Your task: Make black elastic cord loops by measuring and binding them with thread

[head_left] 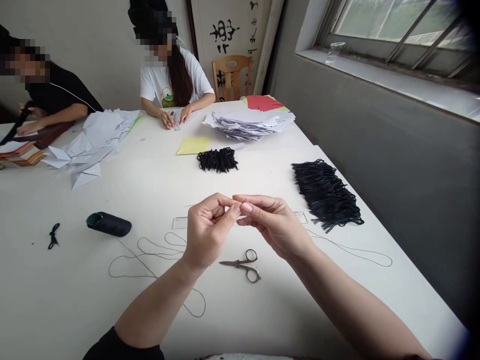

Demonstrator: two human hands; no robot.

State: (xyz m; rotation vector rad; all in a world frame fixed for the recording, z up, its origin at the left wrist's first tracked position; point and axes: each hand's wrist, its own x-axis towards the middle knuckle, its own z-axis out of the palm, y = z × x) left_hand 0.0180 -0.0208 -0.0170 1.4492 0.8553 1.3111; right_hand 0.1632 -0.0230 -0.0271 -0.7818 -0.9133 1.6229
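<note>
My left hand [208, 227] and my right hand [272, 220] meet above the table, each closed in a pinch with fingertips touching. A bit of dark thread [148, 276] shows between the fingertips, its exact end too fine to make out. Loose loops of this thread lie on the table to the left and right of my hands. A dark thread spool [112, 225] rests on its side at the left. Below my hands lie small metal scissors [242, 263], slightly open. Partly hidden behind my hands is a clear ruler [180, 222].
A small pile of black looped cords [217, 160] and a larger one [326, 192] lie ahead. One knotted cord [54, 236] is at far left. Paper stacks [247, 124], yellow paper [193, 146] and two people across the table stand farther back. A wall borders the right side.
</note>
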